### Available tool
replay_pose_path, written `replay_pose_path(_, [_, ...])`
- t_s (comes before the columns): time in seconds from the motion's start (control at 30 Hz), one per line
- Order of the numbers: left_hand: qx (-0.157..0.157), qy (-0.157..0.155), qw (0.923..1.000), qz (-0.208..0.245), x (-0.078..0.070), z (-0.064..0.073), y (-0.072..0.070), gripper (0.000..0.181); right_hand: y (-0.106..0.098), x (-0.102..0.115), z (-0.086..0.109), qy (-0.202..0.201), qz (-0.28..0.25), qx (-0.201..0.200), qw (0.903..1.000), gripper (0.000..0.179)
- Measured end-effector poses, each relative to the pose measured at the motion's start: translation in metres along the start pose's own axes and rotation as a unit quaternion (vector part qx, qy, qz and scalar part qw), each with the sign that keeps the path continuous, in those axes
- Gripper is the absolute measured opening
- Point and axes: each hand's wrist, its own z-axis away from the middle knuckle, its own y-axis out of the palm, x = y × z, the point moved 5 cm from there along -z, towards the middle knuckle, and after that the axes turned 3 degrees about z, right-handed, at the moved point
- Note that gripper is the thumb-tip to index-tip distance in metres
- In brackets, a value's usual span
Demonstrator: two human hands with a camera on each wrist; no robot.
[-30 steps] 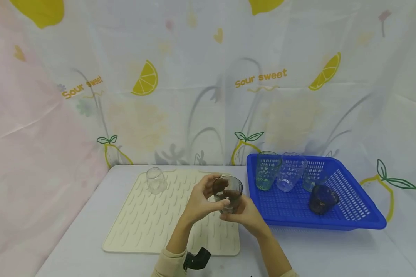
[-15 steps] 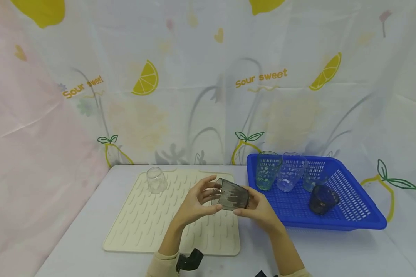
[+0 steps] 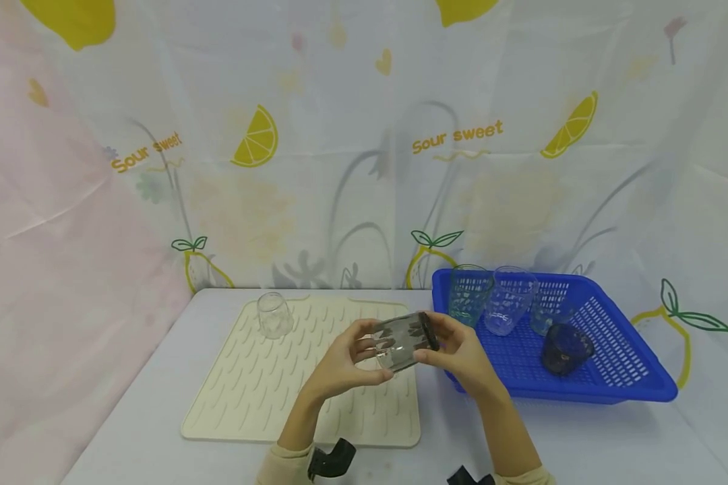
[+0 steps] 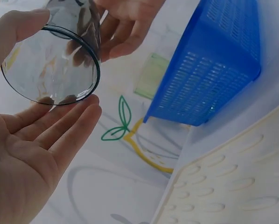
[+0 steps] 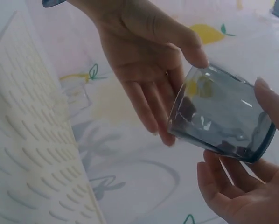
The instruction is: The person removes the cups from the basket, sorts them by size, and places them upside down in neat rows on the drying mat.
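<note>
A grey-tinted drinking glass (image 3: 403, 342) lies on its side in the air above the right part of the cream drying mat (image 3: 279, 397). My left hand (image 3: 342, 360) holds it at the mouth, thumb on the near side of the rim and fingers across the far side. The thick dark base is gripped by my right hand (image 3: 464, 353), thumb in front and fingers behind. In the left wrist view the open mouth of the glass (image 4: 51, 70) faces my left palm. In the right wrist view the glass (image 5: 223, 114) spans both hands.
A blue perforated basket (image 3: 558, 393) stands to the right, holding a green-tinted glass (image 3: 466, 300), a tall clear glass (image 3: 503, 306), a small clear glass (image 3: 544, 316) and a dark glass (image 3: 564, 350). A clear glass (image 3: 274, 316) rests upside down on the mat's back left.
The grey glass has turned from mouth-up to lying sideways, its mouth now toward the left hand. The right hand has moved rightward and up round its base; the left hand has shifted slightly left.
</note>
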Motion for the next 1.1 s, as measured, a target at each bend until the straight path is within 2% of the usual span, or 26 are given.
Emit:
replay_pose_path(0.17, [0.002, 0.001, 0.9991, -0.042, 0.004, -0.001, 0.005, 0.069, 0.002, 0.007, -0.004, -0.008, 0.022, 0.009, 0.9997, 0.061])
replay_pose_path(0.33, [0.009, 0.018, 0.998, -0.06, 0.006, -0.003, 0.011, 0.066, 0.005, 0.014, -0.008, -0.04, 0.077, 0.021, 0.996, 0.058])
replay_pose_path(0.43, [0.003, 0.028, 0.9969, -0.073, 0.006, -0.003, 0.013, 0.064, 0.009, 0.018, -0.01, -0.06, 0.111, 0.034, 0.9914, 0.058])
replay_pose_path(0.7, [-0.022, 0.037, 0.9946, -0.094, 0.007, -0.004, 0.013, 0.065, 0.016, 0.025, -0.016, -0.073, 0.167, 0.071, 0.9807, 0.06])
replay_pose_path(0.87, [-0.032, 0.035, 0.9949, -0.09, 0.008, -0.002, 0.009, 0.066, 0.018, 0.026, -0.02, -0.077, 0.189, 0.104, 0.9734, 0.06])
replay_pose_path(1.1, [-0.043, 0.014, 0.9944, -0.096, 0.015, 0.009, 0.0, 0.068, 0.02, 0.019, -0.028, -0.076, 0.182, 0.133, 0.9714, 0.057])
